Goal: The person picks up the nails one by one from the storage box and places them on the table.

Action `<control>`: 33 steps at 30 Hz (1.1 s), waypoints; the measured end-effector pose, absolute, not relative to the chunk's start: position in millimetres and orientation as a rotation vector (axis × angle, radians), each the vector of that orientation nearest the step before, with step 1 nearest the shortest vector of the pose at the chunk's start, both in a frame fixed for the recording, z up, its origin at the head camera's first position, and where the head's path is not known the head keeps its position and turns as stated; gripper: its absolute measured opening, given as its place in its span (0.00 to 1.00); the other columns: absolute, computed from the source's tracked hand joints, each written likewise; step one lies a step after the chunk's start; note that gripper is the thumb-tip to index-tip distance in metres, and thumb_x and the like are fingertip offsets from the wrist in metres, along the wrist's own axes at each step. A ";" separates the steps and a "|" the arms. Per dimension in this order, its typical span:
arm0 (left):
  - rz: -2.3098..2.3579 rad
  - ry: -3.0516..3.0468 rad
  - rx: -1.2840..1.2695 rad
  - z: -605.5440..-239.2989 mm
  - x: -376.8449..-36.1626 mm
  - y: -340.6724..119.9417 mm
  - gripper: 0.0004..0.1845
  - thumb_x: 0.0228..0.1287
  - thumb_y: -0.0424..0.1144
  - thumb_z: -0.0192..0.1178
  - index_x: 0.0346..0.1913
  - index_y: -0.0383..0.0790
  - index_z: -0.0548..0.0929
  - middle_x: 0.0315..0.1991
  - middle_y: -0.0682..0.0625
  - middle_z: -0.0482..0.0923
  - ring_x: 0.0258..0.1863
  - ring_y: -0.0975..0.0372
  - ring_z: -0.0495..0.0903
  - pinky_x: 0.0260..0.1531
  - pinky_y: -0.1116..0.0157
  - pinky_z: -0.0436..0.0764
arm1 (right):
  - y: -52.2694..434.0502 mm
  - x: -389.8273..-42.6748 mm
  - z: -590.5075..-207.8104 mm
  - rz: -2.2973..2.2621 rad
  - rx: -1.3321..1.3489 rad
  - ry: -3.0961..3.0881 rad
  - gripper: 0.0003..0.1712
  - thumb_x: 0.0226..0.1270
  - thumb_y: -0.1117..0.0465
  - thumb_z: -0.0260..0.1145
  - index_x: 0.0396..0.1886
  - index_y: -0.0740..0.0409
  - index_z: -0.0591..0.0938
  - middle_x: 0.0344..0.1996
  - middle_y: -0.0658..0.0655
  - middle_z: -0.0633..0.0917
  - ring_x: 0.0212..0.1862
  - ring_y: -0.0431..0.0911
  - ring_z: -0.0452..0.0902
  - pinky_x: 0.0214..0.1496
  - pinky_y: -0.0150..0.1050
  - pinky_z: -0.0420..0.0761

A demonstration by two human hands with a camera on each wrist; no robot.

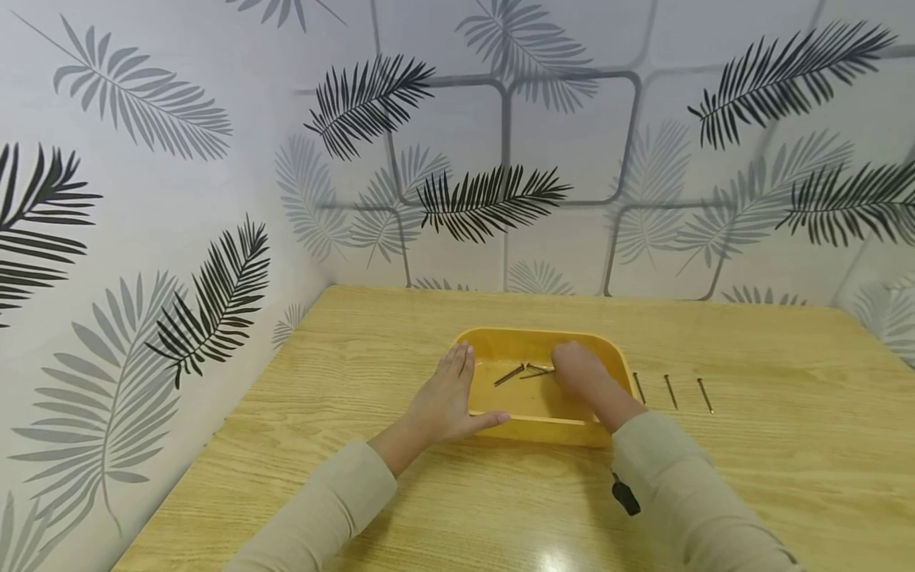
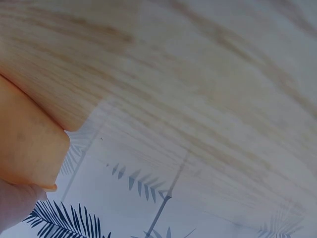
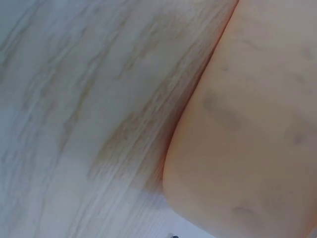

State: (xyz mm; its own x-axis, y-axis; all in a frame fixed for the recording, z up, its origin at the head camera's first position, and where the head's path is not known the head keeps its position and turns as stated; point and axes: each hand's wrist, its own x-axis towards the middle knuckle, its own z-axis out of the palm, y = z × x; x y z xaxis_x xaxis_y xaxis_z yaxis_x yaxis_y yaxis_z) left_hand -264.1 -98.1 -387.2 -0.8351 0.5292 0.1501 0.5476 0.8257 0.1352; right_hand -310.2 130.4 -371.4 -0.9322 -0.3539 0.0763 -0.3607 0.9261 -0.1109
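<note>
Tray: one yellow tray (image 1: 539, 430) stood on the counter (image 1: 386, 349), its long axis running from left to right before the person.
Nails in the tray: the inner nails (image 1: 509, 376) lay on its floor, just to the left of the right hand (image 1: 582, 375), which was much nearer to them than the left hand (image 1: 445, 403). The leftmost one pointed its length from near left to far right; the others crossed, reaching to the right fingers.
Left hand: its fingers were rather straight against the tray's left end, and the thumb was stretched apart along the front rim; it rested there and did not grip around.
Right hand: it was inside the tray, at the right part, knuckles bent; the fingertips were hidden, so I could not tell how open it was or whether it had a nail.
Nails outside: three outer nails (image 1: 670, 392) lay in a row right of the tray, almost parallel, heads away from the person.
Count: two hands, one tray, three nails outside; inside perhaps three or four, because they overlapped.
</note>
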 end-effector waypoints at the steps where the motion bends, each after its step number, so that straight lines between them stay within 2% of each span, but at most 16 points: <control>1: -0.260 -2.902 -0.855 -387.0 -263.9 -98.0 0.61 0.53 0.79 0.31 0.70 0.24 0.45 0.72 0.32 0.42 0.73 0.46 0.43 0.72 0.55 0.49 | 131.1 -310.7 -371.2 0.194 0.576 -3.017 0.10 0.53 0.74 0.56 0.16 0.62 0.73 0.17 0.56 0.76 0.22 0.44 0.65 0.24 0.39 0.74; 8: -0.253 -2.922 -0.836 -387.6 -264.1 -96.5 0.56 0.59 0.71 0.44 0.70 0.24 0.44 0.72 0.33 0.41 0.73 0.47 0.42 0.72 0.55 0.48 | 135.0 -314.4 -371.7 0.267 0.589 -3.006 0.16 0.53 0.72 0.59 0.12 0.57 0.66 0.13 0.50 0.66 0.19 0.42 0.60 0.22 0.33 0.66; 10: -0.255 -2.924 -0.840 -387.9 -264.2 -96.6 0.57 0.58 0.72 0.43 0.70 0.24 0.44 0.72 0.33 0.41 0.73 0.47 0.42 0.72 0.55 0.48 | 136.1 -314.9 -372.2 0.292 0.585 -3.005 0.17 0.52 0.71 0.60 0.11 0.56 0.66 0.13 0.49 0.65 0.19 0.42 0.59 0.21 0.32 0.64; 16: -0.235 -2.919 -0.846 -388.4 -264.7 -97.6 0.62 0.52 0.79 0.30 0.70 0.24 0.44 0.73 0.33 0.41 0.73 0.47 0.42 0.72 0.55 0.48 | 137.8 -312.9 -371.0 0.360 0.586 -2.970 0.21 0.51 0.70 0.62 0.08 0.53 0.62 0.09 0.46 0.61 0.17 0.39 0.55 0.20 0.29 0.57; 26: -0.259 -2.914 -0.833 -391.1 -266.1 -96.7 0.58 0.57 0.74 0.41 0.70 0.24 0.45 0.72 0.33 0.42 0.73 0.47 0.42 0.72 0.55 0.47 | 143.3 -305.9 -361.6 0.526 0.566 -2.948 0.27 0.51 0.73 0.58 0.07 0.49 0.54 0.08 0.43 0.51 0.15 0.36 0.43 0.19 0.27 0.48; 29: -0.233 -2.918 -0.837 -390.3 -265.5 -96.8 0.59 0.56 0.76 0.37 0.70 0.24 0.44 0.73 0.33 0.41 0.73 0.47 0.41 0.72 0.55 0.47 | 146.2 -304.6 -357.9 0.542 0.595 -2.909 0.28 0.49 0.74 0.56 0.05 0.48 0.53 0.06 0.42 0.50 0.15 0.35 0.41 0.19 0.27 0.46; 33: -0.220 -2.914 -0.846 -389.5 -265.1 -97.3 0.61 0.54 0.78 0.31 0.70 0.24 0.44 0.73 0.33 0.41 0.73 0.47 0.42 0.72 0.55 0.48 | 149.4 -303.9 -351.0 0.545 0.586 -2.892 0.28 0.51 0.73 0.57 0.03 0.48 0.56 0.05 0.42 0.53 0.13 0.35 0.45 0.18 0.26 0.49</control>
State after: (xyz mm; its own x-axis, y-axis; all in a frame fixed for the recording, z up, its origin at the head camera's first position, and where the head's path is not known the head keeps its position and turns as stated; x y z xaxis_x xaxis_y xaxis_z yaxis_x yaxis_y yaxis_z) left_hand -265.1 -97.3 -389.5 -0.8409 0.5240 0.1355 0.5384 0.8355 0.1102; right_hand -303.9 149.4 -351.0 -0.9142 -0.3494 0.2055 -0.4002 0.8584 -0.3209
